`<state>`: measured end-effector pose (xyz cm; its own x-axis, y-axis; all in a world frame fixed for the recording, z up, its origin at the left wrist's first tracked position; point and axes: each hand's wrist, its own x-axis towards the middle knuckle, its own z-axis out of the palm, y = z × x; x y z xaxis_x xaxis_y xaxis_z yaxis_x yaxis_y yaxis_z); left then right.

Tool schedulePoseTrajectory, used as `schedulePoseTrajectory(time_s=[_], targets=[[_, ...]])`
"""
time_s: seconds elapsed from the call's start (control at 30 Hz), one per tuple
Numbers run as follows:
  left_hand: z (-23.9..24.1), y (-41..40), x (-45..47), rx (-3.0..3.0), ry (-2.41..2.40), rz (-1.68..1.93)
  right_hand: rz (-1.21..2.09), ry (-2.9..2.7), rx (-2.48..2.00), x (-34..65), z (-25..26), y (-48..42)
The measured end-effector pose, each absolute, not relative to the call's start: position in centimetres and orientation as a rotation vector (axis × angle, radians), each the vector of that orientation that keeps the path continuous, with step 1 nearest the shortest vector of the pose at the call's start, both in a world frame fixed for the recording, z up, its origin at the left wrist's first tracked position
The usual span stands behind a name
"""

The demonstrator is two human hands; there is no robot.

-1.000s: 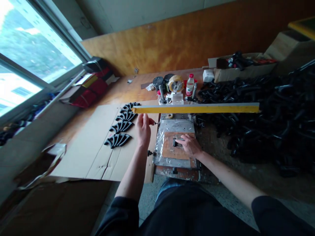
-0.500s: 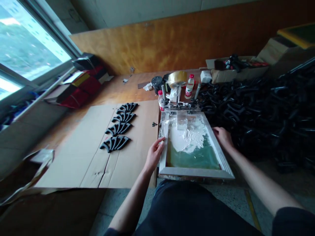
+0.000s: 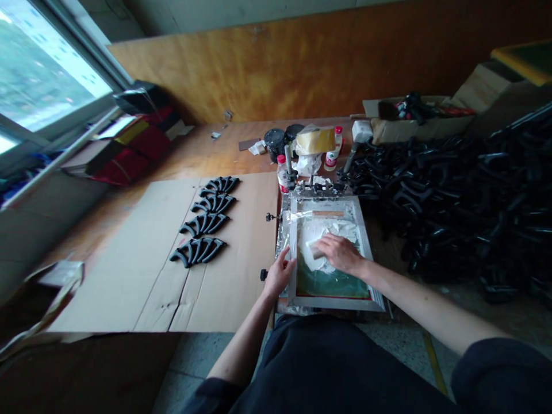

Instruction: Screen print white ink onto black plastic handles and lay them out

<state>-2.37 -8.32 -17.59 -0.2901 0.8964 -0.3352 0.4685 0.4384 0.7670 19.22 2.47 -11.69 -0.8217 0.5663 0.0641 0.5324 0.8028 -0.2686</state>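
Note:
A screen-printing frame (image 3: 334, 301) with pale metal rails lies in front of me. White ink (image 3: 342, 230) is spread over its green mesh. My left hand (image 3: 279, 275) grips the left rail, its fingers curled at the edge. Over the middle of the mesh, my right hand (image 3: 342, 253) is closed on a pale squeegee (image 3: 316, 249), whose lower edge sits in the ink. The fingers partly cover the squeegee. Behind the frame stands its metal clamp (image 3: 319, 185), with posts and black knobs.
Several black curved parts (image 3: 199, 252) lie in rows on a cardboard sheet (image 3: 233, 287) to the left. A large heap of black parts (image 3: 452, 195) fills the right side. Bottles (image 3: 282, 172), dark tubs (image 3: 275, 144) and a tape roll (image 3: 315, 140) stand behind the clamp.
My right hand has left the frame's right rail and now holds the squeegee, brought nearer from the frame's far end. The frame's right side has shifted left. My left hand stays at the left rail.

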Motion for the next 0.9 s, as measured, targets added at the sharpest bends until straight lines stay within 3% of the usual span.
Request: schedulePoseTrajectory(time_s=[0.13,0.23,0.4,0.5,0.73,0.9], targets=[[-17.8,-8.4,-2.2,1.106,1.893,0.748,0.441,-2.884,-0.444,21.7,-11.7,1.7],[-17.7,-8.4,-2.1,1.077,1.865,0.801,0.464,-2.815,-0.49,21.4,-11.6,2.4],[-17.2,-8.4,-2.0,1.039,1.855,0.838,0.198,-2.707,-0.522,21.2,-13.0,0.8],[-17.0,-8.4,-2.0,1.029,1.837,0.853,0.298,-2.724,-0.479,21.4,-13.0,0.1],[-13.0,-8.4,-2.6,0.959,1.626,0.984,0.366,-2.429,-1.026,19.1,-7.6,8.3],[-6.2,-6.6,-2.0,0.841,1.45,1.316,0.405,-1.968,-1.385,26.8,-5.6,13.9]])
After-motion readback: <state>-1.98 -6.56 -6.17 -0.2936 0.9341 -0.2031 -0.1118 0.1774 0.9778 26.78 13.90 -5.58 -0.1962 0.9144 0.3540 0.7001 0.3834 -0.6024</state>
